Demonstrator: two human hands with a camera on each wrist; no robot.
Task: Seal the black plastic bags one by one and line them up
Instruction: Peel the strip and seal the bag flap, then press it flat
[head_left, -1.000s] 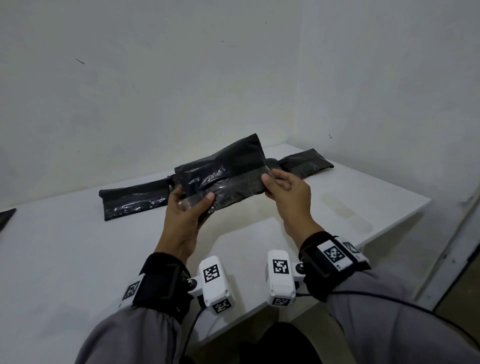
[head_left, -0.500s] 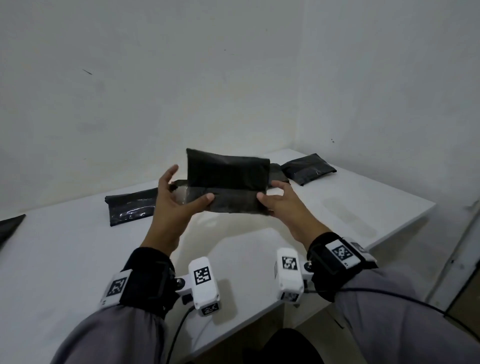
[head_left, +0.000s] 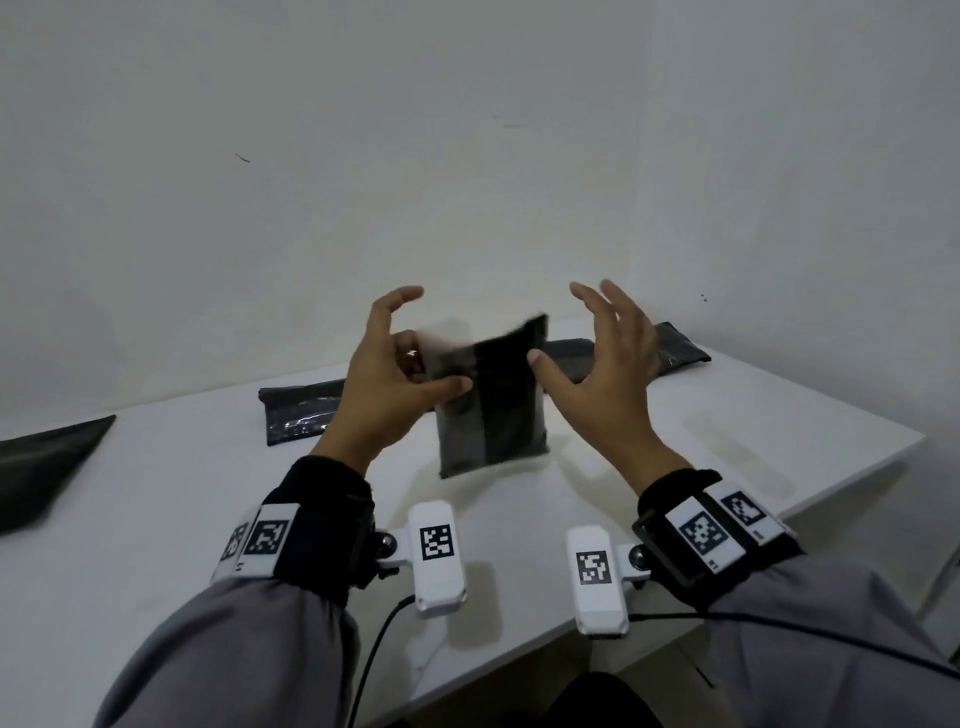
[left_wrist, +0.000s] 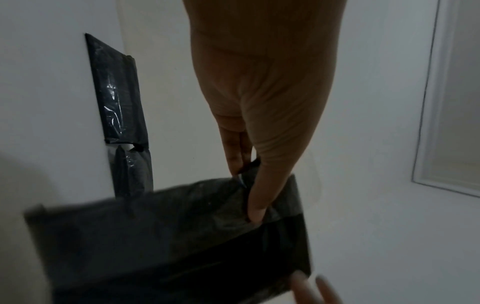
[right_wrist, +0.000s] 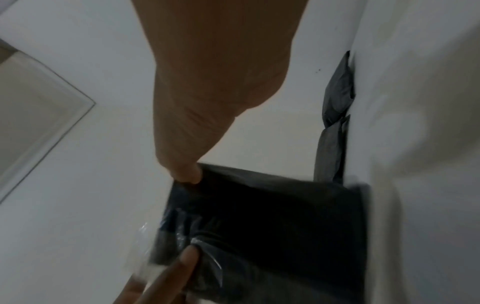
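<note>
Black bag (head_left: 491, 400) held up on end above the white worktop (head_left: 649, 467), motion-blurred. Left hand (head_left: 387, 384) pinches its left edge, thumb in front, fingers (left_wrist: 237, 148) behind. Right hand (head_left: 605, 364) spread wide, only the thumb tip touching the bag's right edge (contact clearest from the right wrist). Behind the bag, three more black bags (head_left: 298, 415) lie in a row by the wall.

The held bag (head_left: 493, 400) is up over the middle of the surface (head_left: 156, 519), between the left hand (head_left: 384, 384) and the right hand (head_left: 608, 374). Behind it, three bags (head_left: 301, 415) lie in a row by the wall. Another bag (head_left: 41, 467) lies far left.
</note>
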